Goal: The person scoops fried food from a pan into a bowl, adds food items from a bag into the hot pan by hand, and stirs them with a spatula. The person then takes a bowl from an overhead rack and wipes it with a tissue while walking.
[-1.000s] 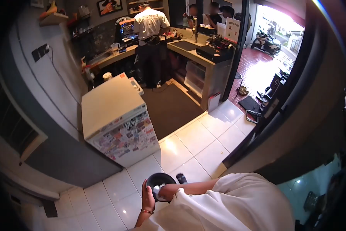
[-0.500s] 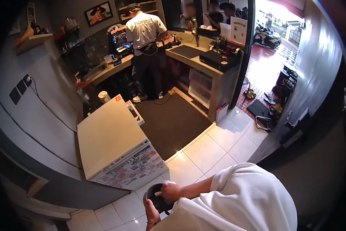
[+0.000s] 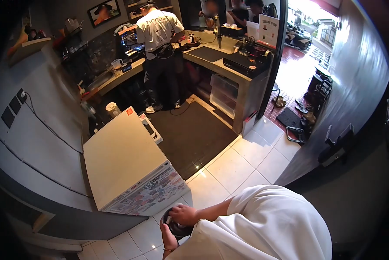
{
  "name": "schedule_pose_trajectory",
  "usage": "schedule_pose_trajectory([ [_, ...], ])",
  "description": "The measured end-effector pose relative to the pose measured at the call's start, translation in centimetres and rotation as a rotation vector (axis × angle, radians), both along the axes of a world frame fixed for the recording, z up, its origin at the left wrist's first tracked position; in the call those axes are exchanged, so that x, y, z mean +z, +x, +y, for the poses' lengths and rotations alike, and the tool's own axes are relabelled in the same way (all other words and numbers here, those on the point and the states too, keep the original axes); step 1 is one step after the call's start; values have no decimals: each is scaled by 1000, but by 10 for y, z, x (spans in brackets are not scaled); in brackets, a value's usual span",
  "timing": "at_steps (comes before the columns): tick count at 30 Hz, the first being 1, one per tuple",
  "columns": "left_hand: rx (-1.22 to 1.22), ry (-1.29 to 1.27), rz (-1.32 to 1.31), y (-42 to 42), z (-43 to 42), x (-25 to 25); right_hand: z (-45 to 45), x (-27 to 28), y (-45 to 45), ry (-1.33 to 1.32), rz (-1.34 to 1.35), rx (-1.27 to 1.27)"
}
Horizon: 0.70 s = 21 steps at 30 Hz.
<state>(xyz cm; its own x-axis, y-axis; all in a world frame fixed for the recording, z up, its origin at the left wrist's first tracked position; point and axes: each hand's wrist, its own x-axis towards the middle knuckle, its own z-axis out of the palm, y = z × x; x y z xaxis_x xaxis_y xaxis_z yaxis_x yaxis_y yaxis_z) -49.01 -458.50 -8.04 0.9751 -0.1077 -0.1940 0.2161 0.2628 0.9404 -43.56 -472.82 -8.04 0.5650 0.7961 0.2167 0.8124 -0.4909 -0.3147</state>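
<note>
My left hand (image 3: 169, 236) is wrapped round the side of a dark, round, bowl-like container (image 3: 180, 229), low in the view. My right hand (image 3: 184, 215) reaches over its mouth, fingers curled down inside. A bit of pale white cloth (image 3: 169, 220) shows beneath those fingers, mostly hidden by the hand. Much of the container is covered by my hands and my white sleeve, so its exact kind is unclear.
Ahead stands a low white fridge (image 3: 121, 160) covered in stickers. Beyond the dark mat (image 3: 194, 134), a person (image 3: 160, 56) works at an L-shaped counter (image 3: 203, 65). More people stand past the window. A doorway (image 3: 285, 78) opens to the right.
My right hand has shifted left across the container, its fingers now deeper over the mouth. The container appears tilted differently. The camera view has moved slightly.
</note>
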Motion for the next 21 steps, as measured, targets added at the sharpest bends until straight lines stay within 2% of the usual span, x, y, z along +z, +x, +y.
schedule_pose_trajectory([
  [2, 14, 225, 20, 1, -5, 23, -1, -2, -1, -82, 22, -87],
  [3, 21, 337, -23, 0, -5, 21, 1, -6, -1, -199, 252, -96],
  [4, 20, 336, -24, 1, -1, 17, 2, -10, -1, -317, 482, -102],
  [5, 20, 380, -44, 2, 3, 10, 2, -14, 0, -246, 674, -41],
  [6, 20, 426, -62, 2, 7, 4, 5, -17, -1, -246, 676, -40],
  [8, 36, 342, -71, 3, 13, -11, 16, -23, -3, -95, 627, 159],
  [9, 53, 254, -80, 2, 17, -17, 21, -26, -9, 189, 787, 55],
  [10, 53, 254, -79, 3, 15, -12, 22, -19, -10, 188, 787, 56],
  [12, 34, 220, -19, 5, 8, -1, 27, -3, -10, 448, 587, -64],
  [13, 42, 174, -6, 5, 4, -3, 27, 8, -2, 513, 975, -146],
  [14, 43, 176, -7, 6, 4, -5, 25, -7, 5, 357, 348, 26],
  [16, 38, 407, -2, 9, 3, -3, 15, -1, 16, 186, 130, 96],
  [17, 6, 278, -67, 9, 2, 7, 11, 5, 17, 186, 131, 98],
  [19, -4, 312, -70, 10, 9, 9, 7, 17, 12, -139, 315, -96],
  [21, 0, 325, -82, 8, 10, 12, 5, 12, 6, -195, 303, -90],
])
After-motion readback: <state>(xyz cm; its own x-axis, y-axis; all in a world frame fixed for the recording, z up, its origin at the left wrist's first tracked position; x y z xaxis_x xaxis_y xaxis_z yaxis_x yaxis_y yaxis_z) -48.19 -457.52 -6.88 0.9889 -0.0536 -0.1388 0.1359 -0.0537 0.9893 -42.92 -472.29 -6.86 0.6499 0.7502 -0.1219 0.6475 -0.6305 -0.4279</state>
